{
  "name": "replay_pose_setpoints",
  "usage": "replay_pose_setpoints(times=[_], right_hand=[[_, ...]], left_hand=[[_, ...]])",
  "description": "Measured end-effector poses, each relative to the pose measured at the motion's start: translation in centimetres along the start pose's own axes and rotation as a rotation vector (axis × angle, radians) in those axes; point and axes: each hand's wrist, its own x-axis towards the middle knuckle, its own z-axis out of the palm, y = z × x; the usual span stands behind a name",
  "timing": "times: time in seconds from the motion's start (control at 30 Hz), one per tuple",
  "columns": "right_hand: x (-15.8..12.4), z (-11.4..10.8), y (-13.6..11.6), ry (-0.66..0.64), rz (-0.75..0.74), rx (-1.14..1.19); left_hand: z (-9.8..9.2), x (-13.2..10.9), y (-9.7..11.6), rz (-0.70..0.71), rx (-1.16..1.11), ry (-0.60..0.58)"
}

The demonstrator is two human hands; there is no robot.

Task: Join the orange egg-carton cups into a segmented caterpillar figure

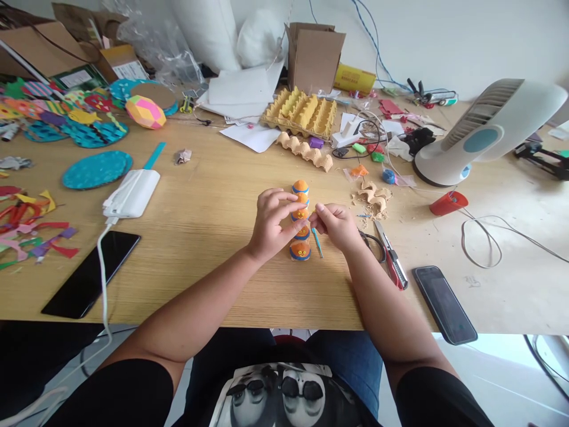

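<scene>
A small craft caterpillar made of orange egg-carton cups with blue bands lies on the wooden table in front of me. My left hand is closed on its middle cups, fingers curled round them. My right hand pinches a thin teal stick against the same row, fingers pressed together. The cup nearest me shows two small eyes. The far cup sticks out beyond my fingers.
Scissors and a red cutter lie right of my hand, then a phone. Carton scraps, a red cap, a white fan and egg trays sit beyond. Left: power bank, black phone, coloured paper cut-outs.
</scene>
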Motion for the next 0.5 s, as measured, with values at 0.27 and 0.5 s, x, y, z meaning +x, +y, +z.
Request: replay_pose_setpoints(times=[0.27,0.5], right_hand=[[-0.57,0.37,-1.06,-0.112,-0.082,-0.176],[-0.30,0.51,-0.50,-0.103,-0.013,0.089]], left_hand=[[-0.05,0.08,0.04,-0.010,-0.047,0.014],[-0.28,0.11,-0.05,0.043,-0.049,0.086]])
